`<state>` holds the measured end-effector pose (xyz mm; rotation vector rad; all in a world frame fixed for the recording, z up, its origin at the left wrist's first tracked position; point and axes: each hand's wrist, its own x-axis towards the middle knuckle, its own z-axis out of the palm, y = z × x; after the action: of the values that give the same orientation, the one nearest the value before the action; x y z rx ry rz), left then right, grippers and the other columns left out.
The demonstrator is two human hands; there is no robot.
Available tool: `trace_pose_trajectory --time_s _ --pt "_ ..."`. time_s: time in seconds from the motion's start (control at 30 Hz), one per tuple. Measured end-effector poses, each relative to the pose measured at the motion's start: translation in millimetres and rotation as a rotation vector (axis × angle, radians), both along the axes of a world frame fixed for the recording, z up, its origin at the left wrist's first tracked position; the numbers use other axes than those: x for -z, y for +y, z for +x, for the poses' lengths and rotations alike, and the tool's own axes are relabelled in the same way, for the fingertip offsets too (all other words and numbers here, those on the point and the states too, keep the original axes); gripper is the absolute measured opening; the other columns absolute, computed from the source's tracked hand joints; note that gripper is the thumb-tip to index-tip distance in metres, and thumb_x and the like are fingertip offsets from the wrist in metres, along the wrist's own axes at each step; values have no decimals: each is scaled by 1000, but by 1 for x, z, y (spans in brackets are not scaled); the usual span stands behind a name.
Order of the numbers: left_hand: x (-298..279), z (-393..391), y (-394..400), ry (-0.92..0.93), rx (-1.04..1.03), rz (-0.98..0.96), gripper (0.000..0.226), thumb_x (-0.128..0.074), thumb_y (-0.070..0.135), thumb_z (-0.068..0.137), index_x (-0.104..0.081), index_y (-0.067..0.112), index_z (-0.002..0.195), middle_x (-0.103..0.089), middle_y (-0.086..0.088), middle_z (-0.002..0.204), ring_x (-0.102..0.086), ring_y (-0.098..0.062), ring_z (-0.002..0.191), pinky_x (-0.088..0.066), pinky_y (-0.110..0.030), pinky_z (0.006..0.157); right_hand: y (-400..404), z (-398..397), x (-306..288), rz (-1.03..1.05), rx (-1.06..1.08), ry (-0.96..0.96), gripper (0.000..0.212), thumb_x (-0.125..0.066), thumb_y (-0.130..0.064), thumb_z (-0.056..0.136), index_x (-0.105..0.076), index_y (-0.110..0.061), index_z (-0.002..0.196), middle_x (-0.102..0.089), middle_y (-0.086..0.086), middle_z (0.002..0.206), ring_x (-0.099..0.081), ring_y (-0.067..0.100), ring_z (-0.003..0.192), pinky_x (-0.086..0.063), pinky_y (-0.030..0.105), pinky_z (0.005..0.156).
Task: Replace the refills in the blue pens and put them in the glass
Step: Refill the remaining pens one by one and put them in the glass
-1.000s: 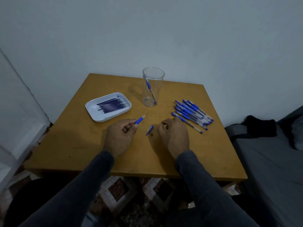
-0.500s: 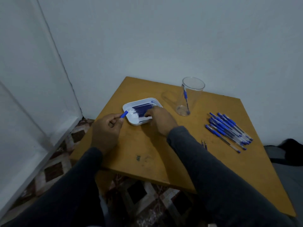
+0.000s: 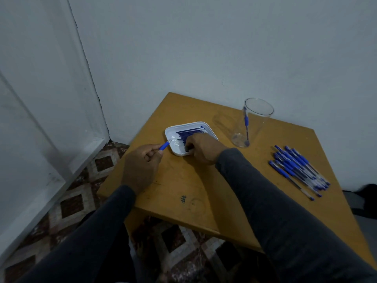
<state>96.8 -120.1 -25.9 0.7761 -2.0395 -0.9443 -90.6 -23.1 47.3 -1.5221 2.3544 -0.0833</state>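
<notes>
Left hand [image 3: 142,162], just off the tabletop's left edge: fingers curled round a blue plastic pen barrel [image 3: 164,147], open end aimed toward the tray. Held there, likely, so a fresh refill can go straight in.

Right hand [image 3: 202,149] reaches into the shallow white rectangular plastic tray [image 3: 171,130] near the tabletop's far left corner. Its fingertips are down among the thin dark-blue refills [image 3: 189,132], which lie side by side. Whether they are clamped on one or only touching: cannot tell, the knuckles hide it.

Tall clear drinking glass [image 3: 252,122] stands upright near the far edge, right of the tray, apart from it. One finished blue pen [image 3: 246,123] leans inside.

Heap of blue-capped clear pens [image 3: 297,168] lies fanned near the right edge, well apart from the hands; presumably waiting stock.

Yellow-brown wooden table [image 3: 183,180] carries all of it. Judged early: one pen in the glass, many left.
</notes>
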Motion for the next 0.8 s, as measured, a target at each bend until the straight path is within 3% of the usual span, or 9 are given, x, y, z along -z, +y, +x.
trace_pose_trajectory --time_s 0.3,0.4,0.5,0.57,0.63,0.73,0.8 --pt "-5 1 3 -9 0 -6 26 -66 24 96 -72 15 119 -70 2 86 -64 -16 78 -58 -33 70 8 0 -7 -67 -5 -83 27 -59 -8 100 -71 -10 125 -68 8 129 -59 23 122 -41 27 106" --pt "-9 1 6 3 3 -12 26 -65 23 96 -71 16 120 -69 2 85 -63 -16 77 -55 -29 68 13 -2 -7 -178 18 -107 27 -58 -6 101 -72 -10 123 -70 5 124 -61 20 116 -40 14 94" --pt "-14 -2 12 40 19 -53 25 -67 19 95 -72 12 119 -69 1 83 -62 -15 74 -51 -18 62 22 -2 -12 -387 87 -118 26 -58 -9 101 -73 -12 122 -67 -4 110 -59 7 96 -34 0 76" --pt "-16 -6 19 76 58 -55 25 -68 15 94 -72 9 118 -69 -1 82 -63 -16 72 -53 -19 62 32 -1 -14 -505 126 -97 33 -59 -16 102 -65 -18 134 -66 -3 113 -59 9 100 -40 7 83" --pt "-16 -12 28 101 107 -16 25 -69 13 94 -72 8 118 -70 -3 83 -63 -20 73 -56 -29 63 47 1 -15 -612 174 -147 41 -61 -16 101 -55 -27 141 -69 -2 104 -63 12 96 -52 23 82" --pt "-16 -23 44 113 170 26 24 -70 13 93 -73 9 117 -70 -4 82 -63 -20 72 -57 -34 62 70 0 -13 -704 226 -256 23 -61 -11 99 -63 -21 119 -70 4 89 -67 16 84 -56 31 72" --pt "-17 -30 57 98 204 57 23 -69 14 94 -73 13 116 -70 -2 81 -64 -19 71 -56 -32 62 88 1 -14 -766 302 -469 15 -60 -9 100 -72 -12 107 -73 11 91 -65 14 74 -51 27 63"
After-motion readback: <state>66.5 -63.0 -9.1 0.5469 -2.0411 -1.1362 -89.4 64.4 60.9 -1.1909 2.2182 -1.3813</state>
